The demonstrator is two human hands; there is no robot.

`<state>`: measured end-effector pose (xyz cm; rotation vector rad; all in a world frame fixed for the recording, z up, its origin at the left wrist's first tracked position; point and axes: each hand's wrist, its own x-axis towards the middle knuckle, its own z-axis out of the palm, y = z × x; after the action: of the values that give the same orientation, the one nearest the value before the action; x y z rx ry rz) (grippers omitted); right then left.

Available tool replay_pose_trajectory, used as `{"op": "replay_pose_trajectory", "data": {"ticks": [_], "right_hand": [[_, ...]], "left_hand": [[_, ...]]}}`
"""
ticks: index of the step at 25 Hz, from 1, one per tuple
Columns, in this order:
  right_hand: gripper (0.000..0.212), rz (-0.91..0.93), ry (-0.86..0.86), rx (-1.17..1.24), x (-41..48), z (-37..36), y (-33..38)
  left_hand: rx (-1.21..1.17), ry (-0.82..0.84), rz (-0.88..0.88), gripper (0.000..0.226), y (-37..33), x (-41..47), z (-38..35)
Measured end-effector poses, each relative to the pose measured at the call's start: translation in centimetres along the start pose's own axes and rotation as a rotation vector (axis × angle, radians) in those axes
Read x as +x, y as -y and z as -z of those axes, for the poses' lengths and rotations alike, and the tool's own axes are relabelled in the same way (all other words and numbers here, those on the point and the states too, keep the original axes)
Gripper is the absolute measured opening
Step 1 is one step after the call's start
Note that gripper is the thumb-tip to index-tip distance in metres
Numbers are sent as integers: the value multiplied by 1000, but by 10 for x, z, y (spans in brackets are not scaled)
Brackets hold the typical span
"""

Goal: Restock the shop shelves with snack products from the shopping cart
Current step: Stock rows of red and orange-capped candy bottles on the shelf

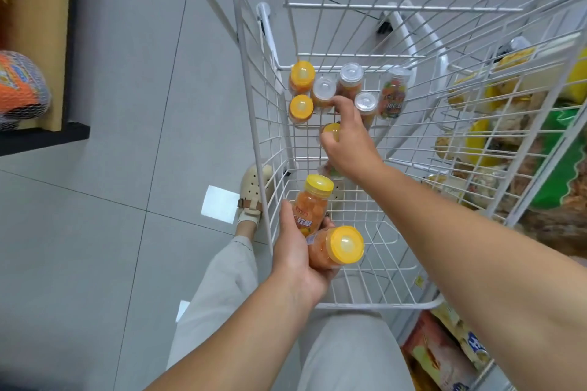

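Note:
My left hand [297, 251] grips two yellow-capped candy jars [336, 247] over the near end of the white wire shopping cart [374, 305]. Deeper in the cart, my right hand [347, 140] closes its fingers round another yellow-capped jar [331, 131]. A further jar [330, 171] lies partly hidden under my right wrist. Several more jars stand at the cart's far end: two with yellow caps [301, 90] and several with clear caps [351, 74].
A wire rack [508, 124] of yellow and green snack bags stands to the right of the cart. More snack packets [444, 355] sit low at the right. A shelf edge [44, 136] with a netted orange item [22, 89] is at the left. Grey tiled floor lies between.

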<state>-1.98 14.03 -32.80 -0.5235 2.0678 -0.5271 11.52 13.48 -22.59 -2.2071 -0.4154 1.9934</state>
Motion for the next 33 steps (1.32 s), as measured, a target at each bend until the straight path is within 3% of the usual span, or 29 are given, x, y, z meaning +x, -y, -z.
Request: {"op": "replay_pose_trajectory", "data": {"ticks": [3,6,11,16,22,25,29,33], "right_hand": [[65,147,-33,-256,-1,-14,7],[82,127,-57,-537,15,-25,15],[50,163,-23,-619,22,-18,13],[41,79,-15,-438,-1,0,-3],[43,-25,-258,99,-78,65,13],[46,-59,-316,203,-154,115,26],[42,-136,-292,404,-261,156,52],[35,-129,-392,594,-364,175,79]], "left_hand": [[11,3,10,57,-1,1,0],[13,3,4,55,0,3,2],[23,17,8,56,0,-2,3],[99,22,14,57,0,-12,6],[192,140,-20,53,-6,-39,5],[281,236,-56,67,-12,-72,-1],[555,407,15,84,-5,-138,-18],[896,546,20,65,37,-217,-28]]}}
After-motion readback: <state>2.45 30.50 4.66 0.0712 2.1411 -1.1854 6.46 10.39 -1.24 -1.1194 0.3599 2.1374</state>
